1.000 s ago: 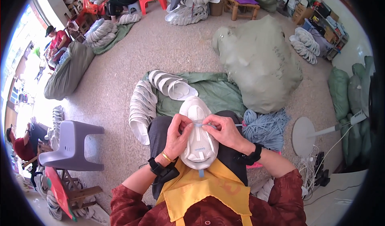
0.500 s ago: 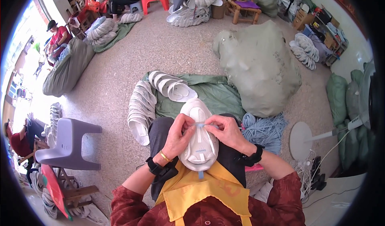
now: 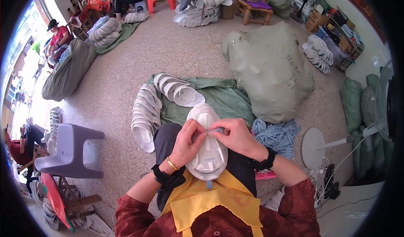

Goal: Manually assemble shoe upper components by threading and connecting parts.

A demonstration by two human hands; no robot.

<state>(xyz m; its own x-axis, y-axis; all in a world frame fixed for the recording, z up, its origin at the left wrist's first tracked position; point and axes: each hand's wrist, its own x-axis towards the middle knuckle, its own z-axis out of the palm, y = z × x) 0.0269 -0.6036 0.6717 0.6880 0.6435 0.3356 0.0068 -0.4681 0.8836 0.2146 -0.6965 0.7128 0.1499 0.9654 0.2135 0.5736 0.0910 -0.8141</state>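
A white shoe upper (image 3: 207, 153) lies on my lap, toe pointing away from me. Both hands meet over its middle. My left hand (image 3: 188, 142) pinches one end of a light blue lace (image 3: 215, 130) against the upper. My right hand (image 3: 236, 137) pinches the other end of the same lace, fingertips almost touching the left ones. A black band sits on each wrist, and a gold bangle on the left one. A yellow apron (image 3: 210, 203) covers my chest below the upper.
A curved row of white uppers (image 3: 147, 111) lies on a green sheet (image 3: 223, 96) in front of me. A pile of blue laces (image 3: 275, 134) is at my right, a big grey-green sack (image 3: 269, 68) beyond it. Grey plastic stool (image 3: 69, 150) left, fan base (image 3: 313, 148) right. Other people sit at far left and top.
My hands stay pinched on the lace over the upper with only slight finger shifts. My head has tilted a little, sliding the scene.
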